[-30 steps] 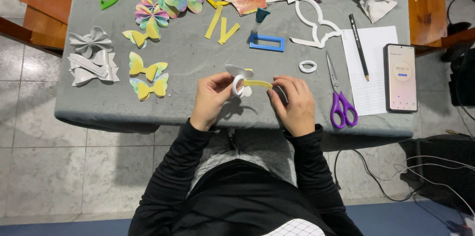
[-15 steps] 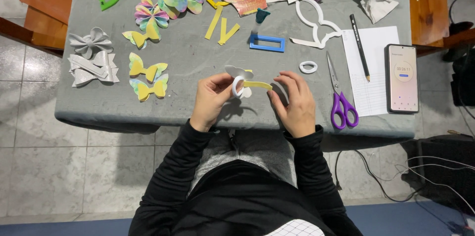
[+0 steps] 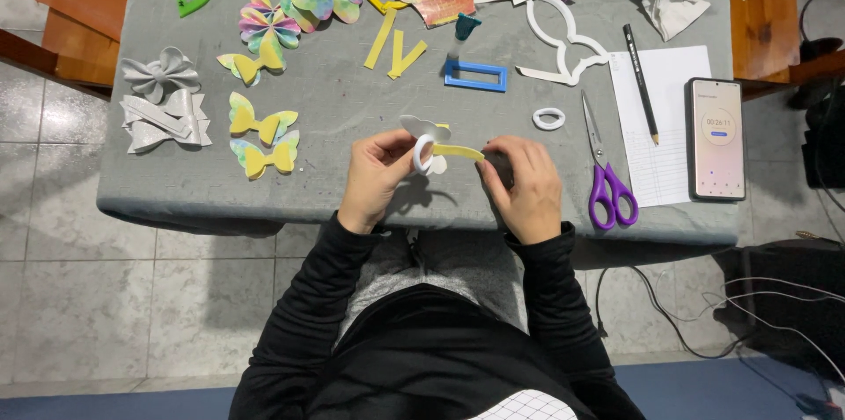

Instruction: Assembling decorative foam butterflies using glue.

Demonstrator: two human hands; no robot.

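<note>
My left hand [image 3: 374,178] pinches a white paper bow piece [image 3: 424,142] folded into a loop, held just above the grey table [image 3: 352,99]. A yellow paper strip [image 3: 458,152] runs from that loop across to my right hand [image 3: 524,187], whose fingers hold its other end near a dark object partly hidden under the palm. Both hands sit close together at the table's near edge.
Purple-handled scissors [image 3: 603,173], a phone [image 3: 715,138], a pencil [image 3: 641,81] on white paper, a small white ring [image 3: 549,118], a blue rectangular frame [image 3: 475,76], yellow strips [image 3: 396,52], pastel bows [image 3: 260,125], silver bows [image 3: 163,103], and green, yellow and white bow templates lie around.
Both hands hold nearly the same pose; the fingers shift only slightly on the white loop and yellow strip.
</note>
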